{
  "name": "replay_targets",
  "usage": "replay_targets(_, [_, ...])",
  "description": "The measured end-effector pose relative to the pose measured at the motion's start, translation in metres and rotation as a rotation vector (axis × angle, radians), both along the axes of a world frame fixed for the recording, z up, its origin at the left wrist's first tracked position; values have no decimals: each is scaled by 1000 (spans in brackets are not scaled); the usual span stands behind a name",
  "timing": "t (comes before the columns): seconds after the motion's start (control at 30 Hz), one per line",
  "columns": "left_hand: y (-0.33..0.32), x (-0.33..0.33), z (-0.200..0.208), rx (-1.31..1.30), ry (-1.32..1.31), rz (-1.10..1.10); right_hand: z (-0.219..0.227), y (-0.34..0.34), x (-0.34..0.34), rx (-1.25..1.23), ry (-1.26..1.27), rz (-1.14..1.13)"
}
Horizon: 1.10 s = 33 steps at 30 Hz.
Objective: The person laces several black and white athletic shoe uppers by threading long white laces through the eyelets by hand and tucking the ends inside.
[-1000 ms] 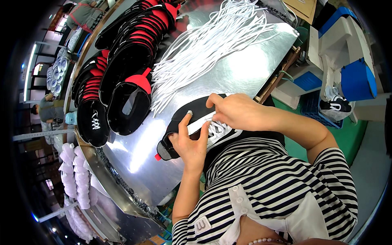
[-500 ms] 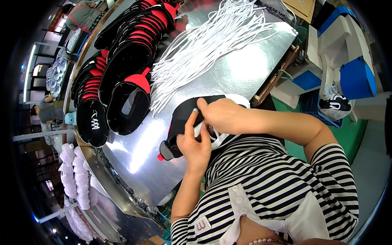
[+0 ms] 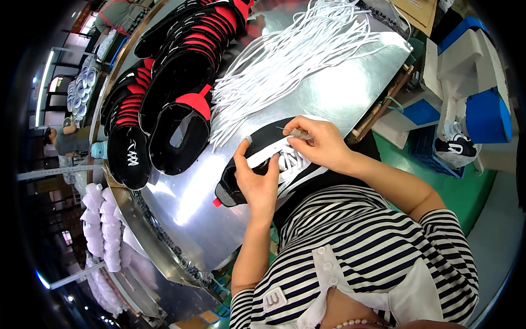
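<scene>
A black shoe upper (image 3: 266,134) with white lacing across its front and a red heel tab lies at the table's near edge, against my body. My left hand (image 3: 255,183) holds it by the collar side, the thumb by the white laces (image 3: 292,164) and the index finger, with a pale wrap at its tip, along the outer edge. Above the laced part, my right hand (image 3: 320,143) is closed in a pinch. From its fingers sticks a thin, needle-like metal tool (image 3: 282,128), its grip mostly covered.
Rows of nested black and red shoe uppers (image 3: 178,71) stand at the far left of the metal table (image 3: 192,192). A heap of white shoelaces (image 3: 285,60) lies beyond my hands. On the right are a white and blue machine (image 3: 466,71) and a blue crate (image 3: 430,156).
My right hand has lifted off the shoe upper's opening and drawn back to the right, baring the laces and showing the thin tool. My left hand still holds the upper, its fingers more spread.
</scene>
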<state>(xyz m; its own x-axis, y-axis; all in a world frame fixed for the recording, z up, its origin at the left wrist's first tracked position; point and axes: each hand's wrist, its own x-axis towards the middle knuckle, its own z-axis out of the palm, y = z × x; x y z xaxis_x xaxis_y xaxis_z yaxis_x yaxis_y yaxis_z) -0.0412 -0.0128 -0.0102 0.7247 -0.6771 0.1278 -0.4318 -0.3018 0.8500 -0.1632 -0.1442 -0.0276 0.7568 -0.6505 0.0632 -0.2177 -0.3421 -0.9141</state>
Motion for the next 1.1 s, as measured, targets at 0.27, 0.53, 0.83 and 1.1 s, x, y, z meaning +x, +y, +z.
replay_targets(0.27, [18, 8, 19, -51, 621, -264, -10, -1, 6, 307, -377, -237])
replay_targets(0.53, [11, 9, 24, -12, 733, -171, -5, 1, 5, -723, -385, 159])
replay_targets(0.83, [6, 10, 27, 6, 725, -132, -4, 5, 7, -608, -388, 126])
replay_targets(1.1, [-17, 25, 21, -89, 629, -107, 42, 54, -12, -178, -727, 553])
